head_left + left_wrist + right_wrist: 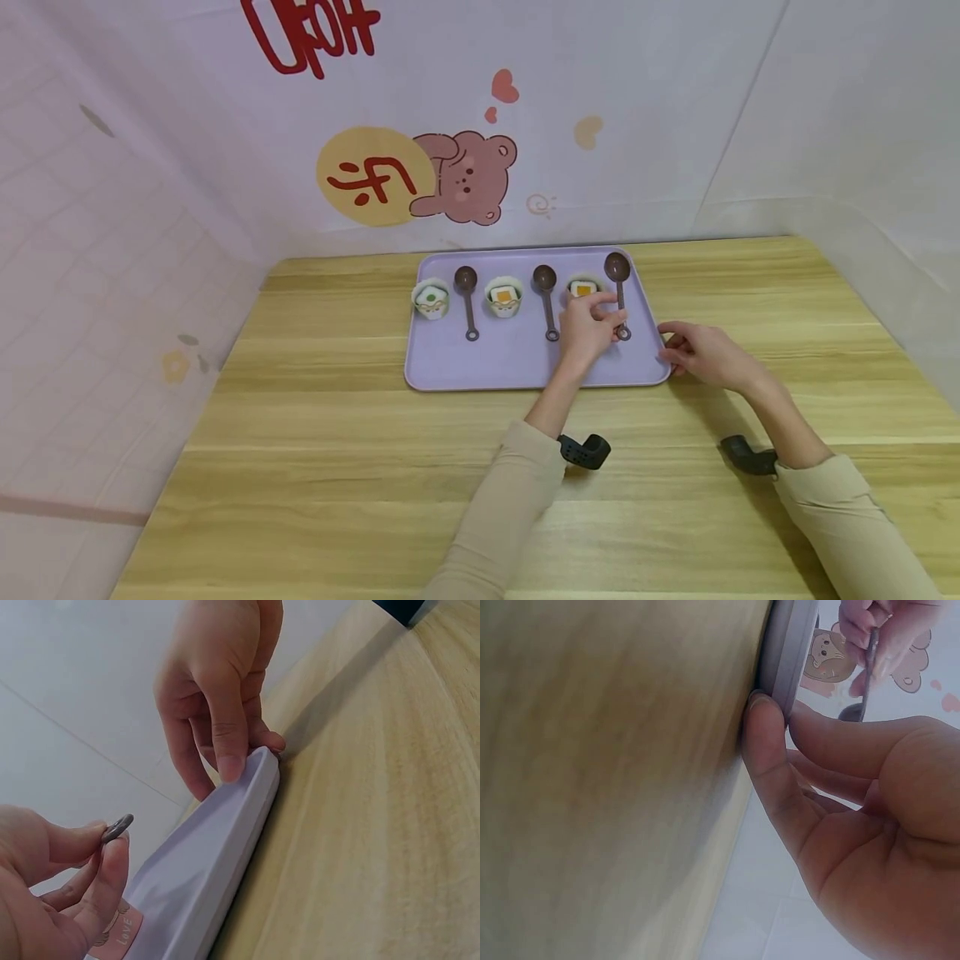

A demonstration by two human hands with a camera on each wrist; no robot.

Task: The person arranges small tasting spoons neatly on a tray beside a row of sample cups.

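My left hand [588, 331] pinches the handle end of the rightmost brown measuring spoon [617, 267] between thumb and fingertips. In the left wrist view the ring of that handle [118, 826] sticks out past the fingertips. My right hand [708, 357] grips the rim of the lilac tray [480, 367] near its front right corner, thumb on top and fingers at the underside. Two more measuring spoons, one left [466, 279] and one middle [545, 277], lie on the tray, bowls toward the back. Beside the left hand stands a small paper cup [582, 287], partly covered by it.
Two more paper cups, one at the left [431, 302] and one in the middle [503, 298], alternate with the spoons and hold small white pieces. The tray lies on a wooden table [315, 467] close to the back wall [637, 83], which bears printed drawings.
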